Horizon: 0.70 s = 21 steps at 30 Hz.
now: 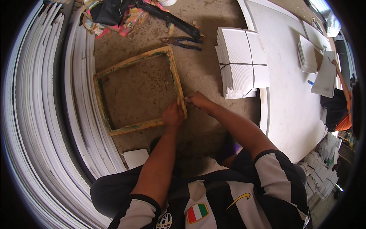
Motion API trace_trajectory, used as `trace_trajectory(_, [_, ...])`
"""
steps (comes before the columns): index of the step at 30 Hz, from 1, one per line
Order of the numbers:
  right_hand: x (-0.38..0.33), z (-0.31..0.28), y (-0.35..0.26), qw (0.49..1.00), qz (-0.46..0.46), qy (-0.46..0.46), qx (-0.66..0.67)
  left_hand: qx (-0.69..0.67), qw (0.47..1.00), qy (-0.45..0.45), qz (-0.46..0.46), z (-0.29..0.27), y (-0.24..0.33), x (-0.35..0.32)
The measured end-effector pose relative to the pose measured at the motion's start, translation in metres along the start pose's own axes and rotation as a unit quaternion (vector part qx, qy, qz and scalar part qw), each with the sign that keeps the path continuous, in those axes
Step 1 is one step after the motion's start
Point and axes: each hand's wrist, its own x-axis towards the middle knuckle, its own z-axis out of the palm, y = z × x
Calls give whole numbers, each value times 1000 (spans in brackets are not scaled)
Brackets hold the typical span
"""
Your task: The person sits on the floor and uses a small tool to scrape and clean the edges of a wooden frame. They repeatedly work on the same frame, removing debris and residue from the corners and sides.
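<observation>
A yellowish wooden frame (pixel 114 68) lies flat on the concrete floor in front of me. My left hand (pixel 172 114) presses down on the frame's near right corner, thumb up against its right rail. My right hand (pixel 197 100) is just to the right, fingers pinched together at the rail's outer edge on something too small to make out, perhaps a nail or a staple.
Stacks of white corrugated sheets (pixel 45 114) curve along the left. A tied bundle of white sheets (pixel 241 63) lies to the right, a large white board (pixel 293 87) beyond it. Blue-handled pliers (pixel 183 41) rest above the frame. A small white piece (pixel 136 157) sits by my knee.
</observation>
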Motion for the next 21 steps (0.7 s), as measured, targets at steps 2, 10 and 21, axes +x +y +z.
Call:
trace_trajectory(2, [-11,-1,4,992,-57,78,-85,1,1000,-7,-6,-1,2,1])
trace_trajectory(10, [-43,17,5,858,-204,237,-408,-11,1000,-2,-8,1,2,1])
trace_trajectory(21, [-43,24,2,842,-212,229,-441,-5,1000,-10,-7,-2,2,4])
